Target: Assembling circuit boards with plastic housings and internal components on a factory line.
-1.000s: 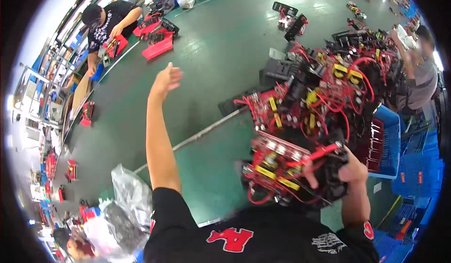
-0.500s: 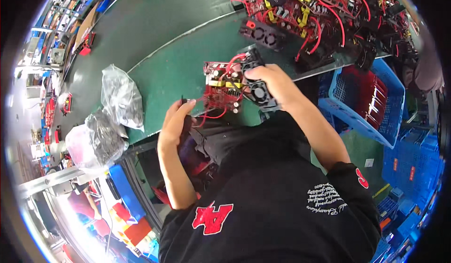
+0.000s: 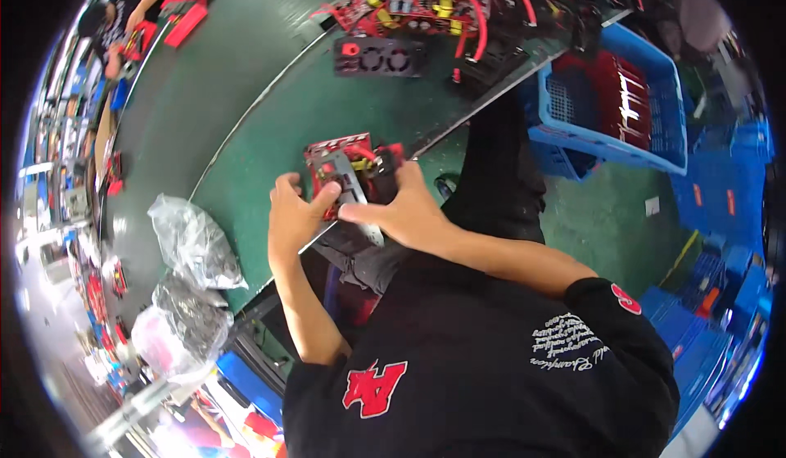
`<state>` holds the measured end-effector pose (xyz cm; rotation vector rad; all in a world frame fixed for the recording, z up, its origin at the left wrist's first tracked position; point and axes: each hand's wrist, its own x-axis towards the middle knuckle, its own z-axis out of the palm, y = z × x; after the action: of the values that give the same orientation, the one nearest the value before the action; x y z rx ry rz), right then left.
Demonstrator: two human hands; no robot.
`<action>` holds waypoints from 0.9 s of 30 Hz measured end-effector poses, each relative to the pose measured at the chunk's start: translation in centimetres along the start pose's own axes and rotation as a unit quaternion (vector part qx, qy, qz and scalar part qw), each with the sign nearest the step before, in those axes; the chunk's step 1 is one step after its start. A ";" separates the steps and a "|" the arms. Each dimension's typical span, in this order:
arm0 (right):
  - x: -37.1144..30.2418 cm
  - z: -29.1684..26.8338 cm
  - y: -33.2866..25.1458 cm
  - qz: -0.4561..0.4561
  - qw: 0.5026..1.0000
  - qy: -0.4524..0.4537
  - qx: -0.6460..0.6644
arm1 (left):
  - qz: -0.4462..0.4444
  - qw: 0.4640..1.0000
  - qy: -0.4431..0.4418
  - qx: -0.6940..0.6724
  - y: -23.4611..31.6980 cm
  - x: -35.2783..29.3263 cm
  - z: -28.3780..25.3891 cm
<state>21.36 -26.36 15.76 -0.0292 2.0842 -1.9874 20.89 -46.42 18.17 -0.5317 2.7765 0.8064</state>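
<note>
A red circuit board [image 3: 337, 144] with yellow parts lies near the front edge of the green bench. Over it stands a narrow grey end panel [image 3: 354, 186] with a red fitting near its far end. My right hand [image 3: 409, 214] has its thumb against the near part of the panel and its fingers around the dark parts at the board's right. My left hand [image 3: 295, 219] curls at the board's left edge, its thumb tip touching the board or panel. Both hands partly cover the pieces. A black two-fan panel [image 3: 381, 57] lies farther back.
Red boards with thick red wires [image 3: 426, 4] pile up at the far right. Clear plastic bags [image 3: 196, 245] lie at the left edge. A blue crate [image 3: 606, 143] holding dark red pieces stands at the right. Another person [image 3: 123, 16] handles red parts at the far left.
The panel my right hand held beside the board is now turned over the board. Both hands have come close together. My view has shifted, so the bench and crate appear elsewhere.
</note>
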 end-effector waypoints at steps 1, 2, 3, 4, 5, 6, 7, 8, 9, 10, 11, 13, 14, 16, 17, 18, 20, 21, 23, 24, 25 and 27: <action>-0.4 0.5 0.1 -0.006 0.999 0.019 -0.042 | 0.006 1.000 0.003 -0.001 0.7 -0.4 0.7; -0.7 0.9 0.8 0.000 1.000 0.019 -0.003 | -0.024 0.998 -0.063 0.009 2.4 -0.2 0.3; -0.8 1.0 1.6 0.002 0.999 0.020 0.037 | -0.052 0.990 -0.129 0.024 3.9 -0.1 -0.2; -1.0 0.6 1.4 0.023 0.999 -0.009 0.026 | -0.051 0.992 -0.107 -0.042 3.1 -0.3 0.5; -1.2 -0.5 1.2 0.045 0.998 -0.033 0.015 | -0.049 0.989 -0.093 -0.108 2.3 -0.5 1.3; -1.6 -1.9 0.4 0.139 0.980 -0.078 0.116 | -0.031 0.992 -0.070 -0.098 2.9 -1.3 1.5; -2.1 -4.0 0.0 0.131 0.972 -0.115 0.155 | -0.013 0.995 -0.048 -0.088 4.0 -2.4 2.0; -2.5 -5.4 1.2 0.071 0.953 -0.126 0.267 | 0.070 0.985 -0.074 -0.136 5.0 -3.1 2.8; -2.8 -6.6 1.4 0.006 0.917 -0.146 0.370 | 0.056 0.994 -0.052 -0.078 5.8 -3.9 3.6; -3.4 -10.1 1.8 0.051 0.926 -0.195 0.320 | 0.087 0.992 -0.046 -0.076 7.6 -4.8 4.8; -3.7 -13.1 2.9 0.042 0.953 -0.184 0.236 | 0.115 0.990 -0.037 -0.074 10.7 -6.5 5.7; -5.5 -18.7 2.4 0.069 0.970 -0.108 0.208 | 0.178 0.973 -0.066 -0.133 15.6 -8.3 8.4; -6.5 -21.1 4.5 0.029 0.966 -0.061 0.250 | 0.226 0.959 -0.092 -0.143 18.5 -8.5 10.3; -8.5 -25.4 6.5 0.046 0.950 0.020 0.308 | 0.288 0.922 -0.204 -0.159 21.2 -7.3 12.7; -9.3 -26.9 7.6 0.049 0.930 0.069 0.358 | 0.291 0.897 -0.270 -0.197 23.7 -6.6 14.0; -10.1 -28.4 8.4 0.015 0.900 0.108 0.422 | 0.346 0.867 -0.318 -0.164 26.1 -5.7 14.8; -12.1 -30.8 10.7 -0.057 0.830 0.203 0.516 | 0.191 0.781 -0.528 -0.273 31.4 -2.5 18.6; -13.0 -32.0 12.2 -0.096 0.795 0.251 0.544 | 0.086 0.716 -0.632 -0.284 33.7 0.2 20.9; -14.8 -35.1 18.2 -0.221 0.775 0.204 0.555 | 0.247 0.802 -0.505 -0.204 38.2 4.1 28.1; -16.4 -36.1 19.4 -0.210 0.748 0.249 0.578 | 0.370 0.857 -0.351 -0.071 39.4 7.5 32.4; -17.2 -36.5 20.2 -0.198 0.718 0.291 0.600 | 0.474 0.860 -0.176 0.063 40.4 11.2 36.5; -16.5 -38.2 17.3 -0.069 0.668 0.483 0.563 | 0.405 0.896 0.033 0.181 42.3 18.5 42.3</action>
<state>32.49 15.32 2.72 1.3671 0.6151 -3.4395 -8.78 4.82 -2.10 0.7278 3.0746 0.3479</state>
